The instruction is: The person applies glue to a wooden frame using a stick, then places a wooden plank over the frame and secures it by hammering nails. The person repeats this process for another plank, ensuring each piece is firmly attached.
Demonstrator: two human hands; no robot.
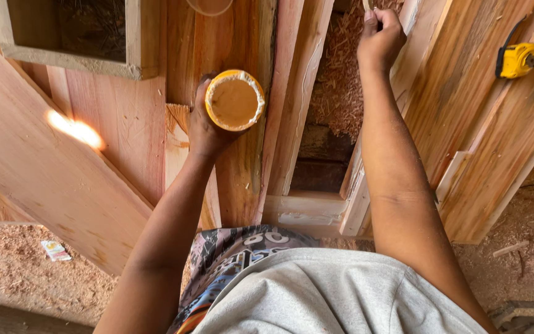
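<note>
Glue tub, yellow and open, sits gripped in left hand; right hand pinches a small applicator, mid-gluing the wooden frame. Next: probably a careful dip.

Both arms are bare from the lower edge of the frame up to the hands, with no sleeves, watch or bands showing. The left hand sits near the upper middle, the right hand at the top right of centre. At the bottom centre a light grey shirt covers the belly, above dark patterned shorts with pale lettering.
</note>
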